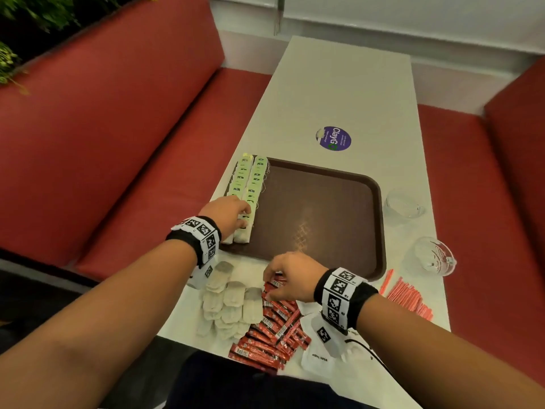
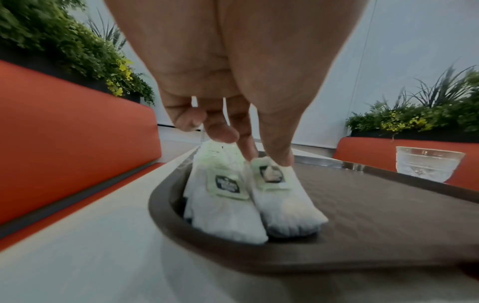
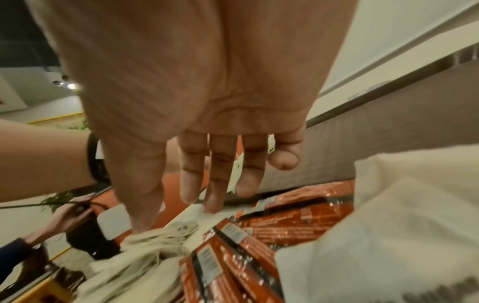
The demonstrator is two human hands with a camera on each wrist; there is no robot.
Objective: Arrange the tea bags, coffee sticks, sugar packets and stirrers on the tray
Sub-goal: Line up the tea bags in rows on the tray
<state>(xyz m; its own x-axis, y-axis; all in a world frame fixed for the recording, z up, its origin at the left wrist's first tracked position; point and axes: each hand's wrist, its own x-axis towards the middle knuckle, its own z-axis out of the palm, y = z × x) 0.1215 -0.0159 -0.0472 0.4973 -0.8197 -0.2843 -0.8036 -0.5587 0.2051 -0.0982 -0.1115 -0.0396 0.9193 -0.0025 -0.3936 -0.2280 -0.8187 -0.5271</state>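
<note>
Brown plastic, the tray lies mid-surface, with two rows of white tea bags bearing pale green tags along its left edge. My left hand is at the near end of those rows, its fingers stretched down with the tips pressing the nearest bag's tag; nothing is gripped. My right hand hovers over the red coffee sticks heaped at the surface's near edge, beside loose untagged tea bags. Pink stirrers lie near the right edge, white sugar packets at the near edge.

Seen from the head, my right fingers seem curled onto a stick; the right wrist view shows them hanging nearly straight, holding nothing. Only the left wrist view shows the tags' dark label.
</note>
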